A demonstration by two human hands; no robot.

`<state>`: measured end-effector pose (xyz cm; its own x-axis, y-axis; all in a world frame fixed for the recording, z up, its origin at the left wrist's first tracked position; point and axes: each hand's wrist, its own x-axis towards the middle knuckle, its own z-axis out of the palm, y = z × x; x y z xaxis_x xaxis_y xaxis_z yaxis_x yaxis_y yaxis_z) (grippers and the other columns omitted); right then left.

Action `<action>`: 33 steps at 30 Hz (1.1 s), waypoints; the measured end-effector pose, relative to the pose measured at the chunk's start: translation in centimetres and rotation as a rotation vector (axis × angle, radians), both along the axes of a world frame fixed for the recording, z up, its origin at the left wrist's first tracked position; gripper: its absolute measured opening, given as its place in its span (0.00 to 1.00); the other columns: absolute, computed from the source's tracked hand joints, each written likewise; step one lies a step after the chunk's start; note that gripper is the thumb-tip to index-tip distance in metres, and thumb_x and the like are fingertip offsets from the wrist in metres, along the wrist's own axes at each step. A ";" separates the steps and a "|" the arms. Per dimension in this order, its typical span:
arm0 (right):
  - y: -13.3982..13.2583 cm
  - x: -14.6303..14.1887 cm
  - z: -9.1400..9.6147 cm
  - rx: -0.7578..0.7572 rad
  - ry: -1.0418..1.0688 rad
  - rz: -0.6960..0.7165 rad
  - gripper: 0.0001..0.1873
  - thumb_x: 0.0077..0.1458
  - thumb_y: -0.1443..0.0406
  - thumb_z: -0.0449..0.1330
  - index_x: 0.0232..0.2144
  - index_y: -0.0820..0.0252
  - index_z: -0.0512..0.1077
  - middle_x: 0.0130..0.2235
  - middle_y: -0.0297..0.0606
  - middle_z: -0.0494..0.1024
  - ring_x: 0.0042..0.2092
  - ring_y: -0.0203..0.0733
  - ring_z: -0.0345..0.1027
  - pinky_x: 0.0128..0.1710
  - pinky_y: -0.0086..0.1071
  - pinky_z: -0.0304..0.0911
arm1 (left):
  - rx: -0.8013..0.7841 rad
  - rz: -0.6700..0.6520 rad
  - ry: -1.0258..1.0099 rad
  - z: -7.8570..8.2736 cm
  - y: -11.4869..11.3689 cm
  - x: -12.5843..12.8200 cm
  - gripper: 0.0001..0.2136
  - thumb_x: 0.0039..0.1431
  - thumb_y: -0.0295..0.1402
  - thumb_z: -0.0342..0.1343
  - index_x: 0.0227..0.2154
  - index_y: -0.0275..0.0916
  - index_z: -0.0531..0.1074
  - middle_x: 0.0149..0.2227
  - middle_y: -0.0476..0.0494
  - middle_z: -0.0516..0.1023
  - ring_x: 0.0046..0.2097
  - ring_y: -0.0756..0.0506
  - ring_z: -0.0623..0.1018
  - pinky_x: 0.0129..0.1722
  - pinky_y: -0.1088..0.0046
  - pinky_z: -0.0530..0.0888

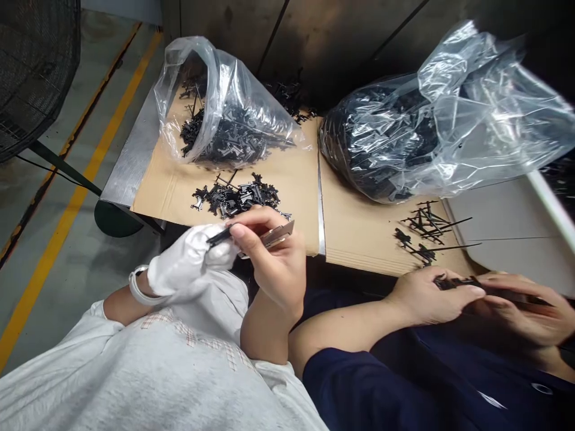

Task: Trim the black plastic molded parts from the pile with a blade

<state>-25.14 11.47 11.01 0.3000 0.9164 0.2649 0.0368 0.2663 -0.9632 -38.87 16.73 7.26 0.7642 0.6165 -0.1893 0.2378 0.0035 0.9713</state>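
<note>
My left hand (193, 263) wears a white glove and is closed in a pinch on a thin black plastic part (220, 237). My right hand (275, 260) is bare and grips a small metal blade (279, 233), whose tip sits beside that part. Both hands hover over the near edge of a cardboard sheet (291, 173). Just beyond them lies a small pile of black plastic parts (238, 197).
An open clear bag of black parts (215, 108) lies at the back left, and a fuller bag (404, 137) at the right. A co-worker in navy (426, 296) handles a black piece near loose black sticks (426, 230). A fan (36, 72) stands on the floor at left.
</note>
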 end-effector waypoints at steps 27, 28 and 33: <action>2.9 7.7 -5.8 -0.238 -0.415 -0.211 0.13 0.68 0.55 0.62 0.51 0.52 0.76 0.54 0.41 0.78 0.52 0.45 0.75 0.49 0.39 0.75 | 0.857 0.355 0.848 0.3 19.6 0.7 0.20 0.71 0.42 0.46 0.49 0.36 0.79 0.50 0.34 0.80 0.50 0.36 0.76 0.49 0.63 0.68; 2.7 7.6 -5.4 -0.214 -0.399 -0.210 0.11 0.68 0.54 0.62 0.47 0.50 0.77 0.51 0.39 0.80 0.49 0.45 0.76 0.45 0.37 0.74 | 0.888 0.383 0.831 0.8 19.1 0.6 0.20 0.71 0.42 0.46 0.47 0.36 0.80 0.48 0.34 0.80 0.48 0.37 0.76 0.49 0.63 0.68; 2.4 4.8 -2.9 -0.169 -0.306 -0.242 0.18 0.68 0.49 0.58 0.44 0.55 0.77 0.35 0.37 0.78 0.33 0.40 0.70 0.30 0.32 0.65 | 1.134 0.417 0.647 3.4 12.3 -0.2 0.18 0.73 0.41 0.45 0.40 0.36 0.78 0.40 0.35 0.77 0.41 0.39 0.74 0.45 0.63 0.68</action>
<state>-20.32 13.91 8.12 0.4425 0.8674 0.2276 0.3702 0.0545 -0.9273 -39.02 29.01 10.64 0.4545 0.8314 0.3197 0.8230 -0.5293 0.2063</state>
